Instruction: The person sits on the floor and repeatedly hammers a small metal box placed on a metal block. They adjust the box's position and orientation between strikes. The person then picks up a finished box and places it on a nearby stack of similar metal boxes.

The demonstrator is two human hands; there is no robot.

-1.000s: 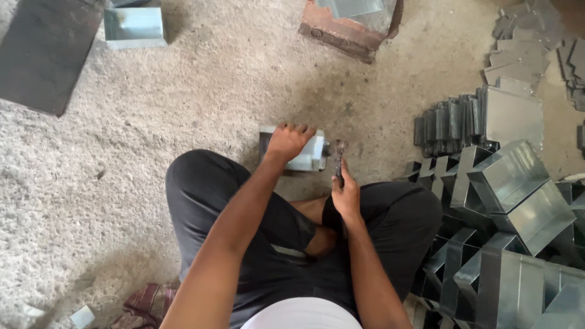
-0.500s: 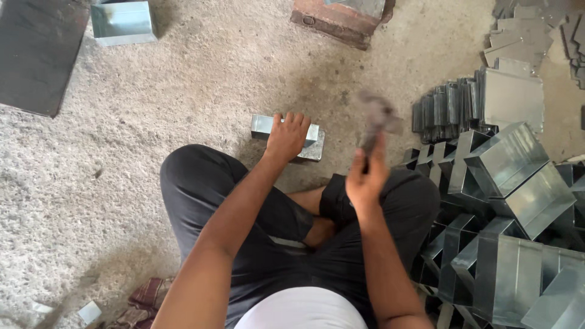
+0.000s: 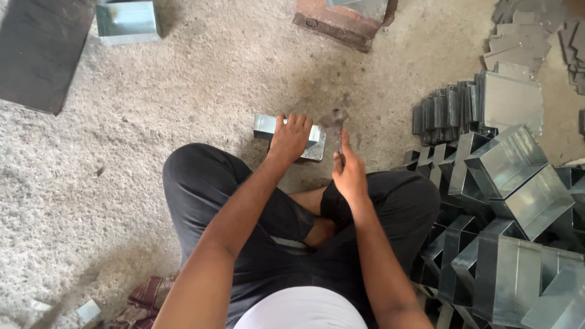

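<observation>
Two hands are at work on one small folded sheet-metal box (image 3: 290,135), which lies on the gritty concrete floor (image 3: 201,79) just ahead of our crossed legs. Our left hand (image 3: 290,137) lies flat over the top of the box, fingers spread and pressing it down, so most of its upper face is hidden beneath the palm. Our right hand (image 3: 348,173) is closed tight around the handle of a hammer (image 3: 336,125), whose head is blurred by motion just beside the right end of the box.

Half a second ago that hammer was raised higher and further right of the box; a second ago it sat low against the box's right side. So we have lifted it and are bringing it down again: one blow in a run of blows on the same end. The box itself has not shifted and the left hand has kept its place on it. We judge the seam or edge at that end is being beaten closed, and is not yet finished.

Right of the box, a heap of finished metal boxes (image 3: 509,176) is stacked, with flat cut blanks (image 3: 451,109) standing on edge behind them. Far left of the box lies a dark sheet (image 3: 36,52), with another open box (image 3: 127,21) beside it.
</observation>
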